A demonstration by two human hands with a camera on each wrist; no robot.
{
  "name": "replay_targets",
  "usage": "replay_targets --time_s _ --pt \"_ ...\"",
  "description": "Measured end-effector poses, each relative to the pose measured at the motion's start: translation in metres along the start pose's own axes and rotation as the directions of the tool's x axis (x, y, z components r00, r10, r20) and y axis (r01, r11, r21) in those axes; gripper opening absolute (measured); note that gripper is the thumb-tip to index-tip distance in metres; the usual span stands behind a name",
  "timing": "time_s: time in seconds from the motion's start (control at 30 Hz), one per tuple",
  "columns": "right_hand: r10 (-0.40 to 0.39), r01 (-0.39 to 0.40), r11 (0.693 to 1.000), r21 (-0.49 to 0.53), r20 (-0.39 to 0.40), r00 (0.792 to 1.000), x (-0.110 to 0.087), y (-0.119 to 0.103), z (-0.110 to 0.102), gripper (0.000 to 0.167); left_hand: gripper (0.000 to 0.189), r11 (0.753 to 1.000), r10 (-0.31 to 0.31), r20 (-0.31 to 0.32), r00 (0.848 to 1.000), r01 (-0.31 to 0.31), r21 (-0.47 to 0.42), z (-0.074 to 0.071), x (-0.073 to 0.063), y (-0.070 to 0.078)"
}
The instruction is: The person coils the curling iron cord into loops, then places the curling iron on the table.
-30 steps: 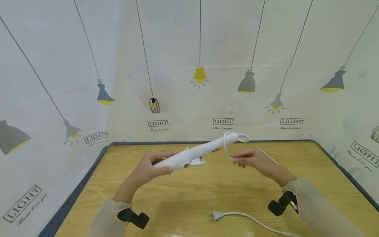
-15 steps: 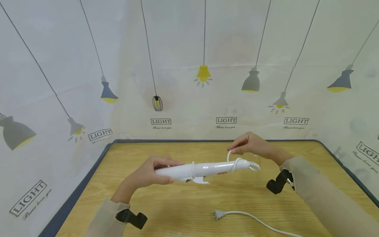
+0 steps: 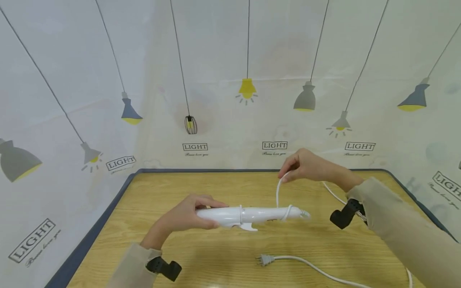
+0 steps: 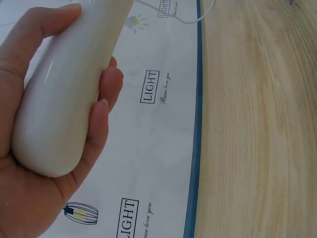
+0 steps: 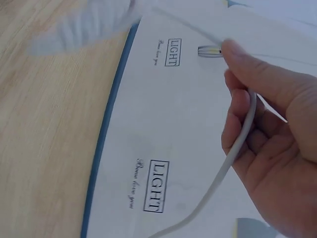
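Observation:
A white corded wand-shaped appliance (image 3: 257, 215) is held almost level above the table, with a small lever-like tab on its underside. My left hand (image 3: 191, 214) grips its thick rounded end, thumb and fingers curled around it in the left wrist view (image 4: 54, 104). The white cord (image 3: 277, 194) loops around the body near the coiled strain relief at the right end. Above that end, my right hand (image 3: 306, 166) pinches the cord between thumb and fingers. In the right wrist view the cord (image 5: 220, 173) runs across the curled fingers; the strain relief (image 5: 86, 25) is blurred.
A two-prong plug (image 3: 266, 260) lies on the wooden table (image 3: 180, 256), its cord trailing off to the lower right. A cloth backdrop (image 3: 223, 132) printed with lamps stands behind the table's dark blue edging. More cord passes behind the right wrist.
The right hand has risen, carrying the pinched cord from in front of the appliance to above it. The appliance has tipped from slanting up rightward to nearly level, its right end lower.

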State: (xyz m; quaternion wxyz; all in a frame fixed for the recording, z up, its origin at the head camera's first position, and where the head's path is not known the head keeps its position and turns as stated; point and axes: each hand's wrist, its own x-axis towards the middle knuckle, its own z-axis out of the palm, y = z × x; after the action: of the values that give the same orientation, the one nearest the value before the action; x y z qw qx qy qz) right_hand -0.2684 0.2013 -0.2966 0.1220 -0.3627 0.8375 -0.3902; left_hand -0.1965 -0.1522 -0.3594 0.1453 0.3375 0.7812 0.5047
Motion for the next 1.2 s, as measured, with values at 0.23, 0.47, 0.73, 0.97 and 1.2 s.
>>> replay_targets --time_s 0.23,0.47,0.73,0.97,1.2 --pt "0.007 -0.018 0.995 -0.101 -0.108 0.994 -0.015 -0.029 0.003 0.009 0.042 0.998 -0.068 -0.108 0.992 0.069 0.008 0.005 0.003 0.001" --pt "-0.065 0.004 0.975 -0.223 -0.267 0.962 -0.031 -0.04 0.018 0.011 0.041 0.991 -0.099 -0.264 0.959 0.12 0.062 0.011 0.003 0.019" --pt "-0.155 0.106 0.982 -0.159 -0.338 0.928 -0.048 -0.037 0.042 0.021 0.042 0.992 -0.086 -0.389 0.917 0.117 0.055 0.012 0.005 -0.001" --pt "-0.154 0.199 0.977 0.074 -0.4 0.904 -0.055 -0.028 0.065 0.029 0.042 0.996 -0.068 -0.448 0.892 0.085 0.018 0.013 0.005 0.003" --pt "-0.137 0.274 0.923 0.271 -0.435 0.89 -0.054 -0.011 0.081 0.031 0.042 0.999 -0.04 -0.455 0.89 0.023 -0.044 0.013 0.005 0.008"
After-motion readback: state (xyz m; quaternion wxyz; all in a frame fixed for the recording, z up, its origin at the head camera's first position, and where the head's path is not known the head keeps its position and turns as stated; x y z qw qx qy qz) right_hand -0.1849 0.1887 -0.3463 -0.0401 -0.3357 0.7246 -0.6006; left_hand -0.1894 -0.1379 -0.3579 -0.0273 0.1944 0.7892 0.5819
